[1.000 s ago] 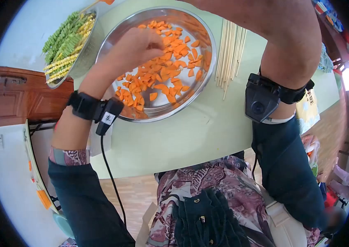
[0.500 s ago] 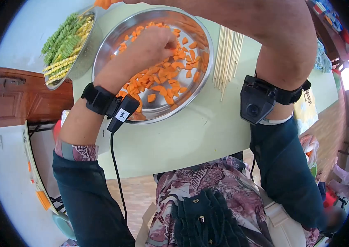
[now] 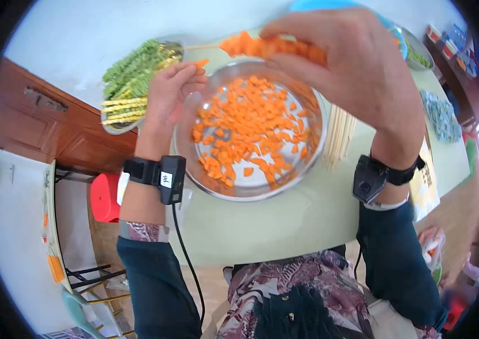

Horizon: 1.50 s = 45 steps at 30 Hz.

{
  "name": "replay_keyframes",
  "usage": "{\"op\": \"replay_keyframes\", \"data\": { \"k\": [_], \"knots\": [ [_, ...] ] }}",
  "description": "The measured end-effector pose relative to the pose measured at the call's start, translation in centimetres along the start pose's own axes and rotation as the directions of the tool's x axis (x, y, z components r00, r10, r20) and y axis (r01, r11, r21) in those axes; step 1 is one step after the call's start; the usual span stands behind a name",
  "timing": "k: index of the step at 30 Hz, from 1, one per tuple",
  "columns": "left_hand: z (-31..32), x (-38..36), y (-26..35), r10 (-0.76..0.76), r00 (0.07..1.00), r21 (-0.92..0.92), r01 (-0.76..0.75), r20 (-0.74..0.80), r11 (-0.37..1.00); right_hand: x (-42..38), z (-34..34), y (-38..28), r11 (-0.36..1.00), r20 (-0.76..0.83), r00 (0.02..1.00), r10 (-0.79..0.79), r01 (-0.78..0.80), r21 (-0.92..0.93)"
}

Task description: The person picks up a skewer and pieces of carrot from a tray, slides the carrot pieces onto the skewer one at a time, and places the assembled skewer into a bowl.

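Note:
A wide steel bowl (image 3: 307, 164) full of cut carrot pieces (image 3: 251, 121) stands on the pale green table. My right hand (image 3: 347, 68) is raised above the bowl and holds a wooden skewer (image 3: 205, 47) threaded with several carrot pieces, its bare tip pointing left. My left hand (image 3: 169, 93) is lifted at the bowl's left rim and pinches one carrot piece (image 3: 201, 63) between its fingertips, just below the skewer's bare end. Both wrists carry black strapped devices.
A steel dish (image 3: 116, 125) of finished green and yellow skewers sits at the table's back left. A bundle of bare wooden skewers (image 3: 340, 138) lies right of the bowl. More bowls stand at the far right. A red stool (image 3: 104, 198) is below the table's left edge.
My left hand has come up out of the bowl with a carrot piece, toward the skewer tip. The view tilted up, so my right hand and the loaded skewer now show.

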<state>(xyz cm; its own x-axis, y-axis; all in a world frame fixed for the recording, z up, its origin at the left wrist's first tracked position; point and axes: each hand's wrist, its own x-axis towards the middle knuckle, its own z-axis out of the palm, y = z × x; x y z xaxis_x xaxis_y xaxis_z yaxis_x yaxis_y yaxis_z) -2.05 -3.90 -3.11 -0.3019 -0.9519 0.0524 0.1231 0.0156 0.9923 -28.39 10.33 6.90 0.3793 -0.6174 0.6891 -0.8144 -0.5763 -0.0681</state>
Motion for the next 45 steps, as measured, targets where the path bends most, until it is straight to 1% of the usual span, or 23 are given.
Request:
{"op": "replay_keyframes", "data": {
  "k": [1,2,3,4,5,7,12,15,20,26,36,39,41,42,44,45],
  "knots": [
    [-0.3,0.0,0.3,0.025,1.000,0.001,-0.025,-0.009,1.000,-0.2,0.5,0.2,1.000,-0.019,1.000,0.012,-0.013,-0.018],
    [-0.5,0.0,0.3,0.051,0.996,-0.032,-0.053,-0.068,0.998,-0.2,0.8,0.2,0.999,0.003,1.000,0.021,-0.021,0.034],
    [-0.5,-0.2,0.4,0.072,0.990,-0.065,-0.080,-0.125,0.995,-0.1,0.9,0.0,1.000,-0.008,1.000,0.002,-0.001,0.030],
    [-0.4,-0.3,0.5,0.086,0.985,-0.072,-0.098,-0.147,0.993,-0.2,1.1,-0.2,1.000,0.031,0.999,0.006,-0.007,0.019],
    [-0.3,-0.4,0.6,0.101,0.983,-0.072,-0.113,-0.152,0.991,-0.1,1.3,-0.5,1.000,0.072,0.997,0.015,-0.016,0.006],
    [0.3,-0.8,0.8,0.094,0.984,-0.082,-0.108,-0.152,0.991,0.0,1.8,-0.8,1.000,0.071,0.997,-0.005,0.006,-0.009],
    [0.7,-1.1,0.9,0.115,0.981,-0.080,-0.128,-0.155,0.989,0.1,1.8,-1.1,0.999,0.086,0.996,0.038,-0.038,-0.006],
    [0.9,-1.2,1.0,0.114,0.975,-0.079,-0.131,-0.190,0.988,-0.1,1.7,-1.0,0.999,0.061,0.997,0.048,-0.049,0.009],
    [1.0,-1.2,0.9,0.142,0.963,-0.077,-0.163,-0.230,0.984,0.0,1.7,-1.0,0.999,0.082,0.996,0.041,-0.040,-0.016],
    [1.2,-1.2,0.8,0.155,0.966,-0.015,-0.161,-0.209,0.987,0.0,1.9,-1.2,1.000,0.083,0.996,0.023,-0.022,-0.016],
    [1.1,-1.3,0.6,0.183,0.953,-0.018,-0.193,-0.242,0.981,0.0,1.9,-1.3,0.999,0.091,0.995,0.030,-0.027,-0.035],
    [1.2,-1.3,0.5,0.218,0.948,0.017,-0.221,-0.231,0.975,0.0,2.0,-1.5,0.999,0.086,0.996,0.033,-0.029,-0.043],
    [1.5,-1.4,0.6,0.272,0.927,0.144,-0.241,-0.258,0.960,-0.1,2.0,-1.6,0.998,0.096,0.995,0.037,-0.033,-0.045],
    [1.5,-1.3,0.5,0.272,0.927,0.144,-0.241,-0.258,0.960,0.0,1.9,-1.7,0.998,0.108,0.993,0.041,-0.036,-0.047],
    [1.4,-1.1,0.2,0.344,0.911,0.254,-0.285,-0.227,0.924,-0.1,1.9,-1.7,0.998,0.109,0.993,0.038,-0.033,-0.053],
    [1.5,-1.2,0.2,0.343,0.912,0.254,-0.285,-0.227,0.924,-0.1,1.9,-1.7,0.998,0.110,0.993,0.036,-0.030,-0.058]
  ]
}}
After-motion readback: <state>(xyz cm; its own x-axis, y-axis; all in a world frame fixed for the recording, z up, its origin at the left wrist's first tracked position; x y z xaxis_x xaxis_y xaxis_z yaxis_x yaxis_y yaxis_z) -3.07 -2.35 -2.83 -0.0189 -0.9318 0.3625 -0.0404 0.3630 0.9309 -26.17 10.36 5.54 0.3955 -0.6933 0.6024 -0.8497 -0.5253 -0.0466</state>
